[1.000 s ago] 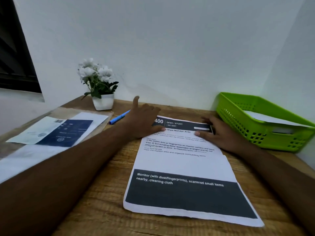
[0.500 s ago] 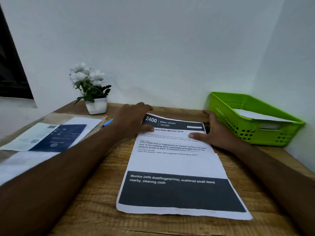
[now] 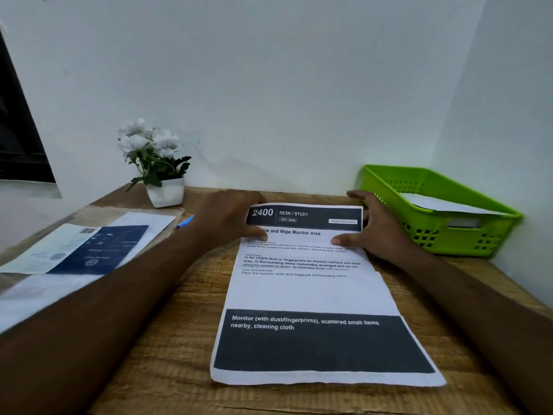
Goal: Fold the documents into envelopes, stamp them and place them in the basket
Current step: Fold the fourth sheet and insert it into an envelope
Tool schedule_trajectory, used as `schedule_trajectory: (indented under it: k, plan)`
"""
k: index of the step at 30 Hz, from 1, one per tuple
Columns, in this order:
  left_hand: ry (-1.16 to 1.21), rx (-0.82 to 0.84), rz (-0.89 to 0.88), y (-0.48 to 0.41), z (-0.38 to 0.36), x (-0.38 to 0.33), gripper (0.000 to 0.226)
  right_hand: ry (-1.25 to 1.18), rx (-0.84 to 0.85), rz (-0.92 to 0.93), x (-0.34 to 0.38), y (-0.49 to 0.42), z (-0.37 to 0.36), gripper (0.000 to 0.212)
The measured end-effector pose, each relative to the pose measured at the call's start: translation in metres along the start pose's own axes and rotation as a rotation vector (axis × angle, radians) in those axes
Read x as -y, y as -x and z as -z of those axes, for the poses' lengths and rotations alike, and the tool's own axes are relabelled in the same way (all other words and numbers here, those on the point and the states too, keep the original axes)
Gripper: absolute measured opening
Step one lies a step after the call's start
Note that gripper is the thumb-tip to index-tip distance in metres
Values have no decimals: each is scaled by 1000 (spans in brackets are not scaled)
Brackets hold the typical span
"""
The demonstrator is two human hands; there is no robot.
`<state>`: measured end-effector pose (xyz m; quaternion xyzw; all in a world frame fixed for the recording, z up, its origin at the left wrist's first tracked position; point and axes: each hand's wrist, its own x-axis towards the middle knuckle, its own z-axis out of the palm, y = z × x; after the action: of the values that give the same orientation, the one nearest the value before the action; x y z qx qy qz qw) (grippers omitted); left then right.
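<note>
A printed document (image 3: 311,292) with black bands at top and bottom lies lengthwise on the wooden desk (image 3: 167,348). My left hand (image 3: 227,218) pinches its far left corner, thumb on top of the sheet and fingers curled over the far edge. At the far right corner my right hand (image 3: 374,226) grips the same way, thumb on the paper. The far end of the sheet is lifted slightly off the desk. A green plastic basket (image 3: 466,244) stands at the right against the wall, with a white envelope (image 3: 446,203) lying inside it.
A white pot of white flowers (image 3: 157,166) stands at the back left. A blue pen (image 3: 185,222) lies partly hidden behind my left wrist. Papers with a dark blue printed sheet (image 3: 86,250) lie at the left. Walls close the back and right.
Both hands slid from lying on the upper part of the sheet to its far corners and took hold of them. The sheet's far edge has come up a little.
</note>
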<state>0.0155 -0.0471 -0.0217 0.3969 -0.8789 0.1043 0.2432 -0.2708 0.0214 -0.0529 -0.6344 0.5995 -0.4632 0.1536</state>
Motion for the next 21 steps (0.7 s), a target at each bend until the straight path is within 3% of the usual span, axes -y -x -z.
schedule_trajectory:
  k: [3, 7, 12, 17, 21]
  plan:
    - [-64, -10, -54, -2, -3, 4, 29, 28, -29, 59, -1, -1, 1, 68]
    - [-21, -58, -86, -3, -8, 11, 16, 191, -21, 122, -1, -3, 2, 23]
    - [-30, -25, -179, -3, -7, 13, 9, 183, 53, 165, -3, -1, 3, 31]
    - [-66, 67, -187, -2, -3, 13, 19, 255, 103, 185, -5, -1, 7, 44]
    - [-97, 173, -192, 0, 1, 9, 24, 274, 138, 172, -5, 0, 9, 40]
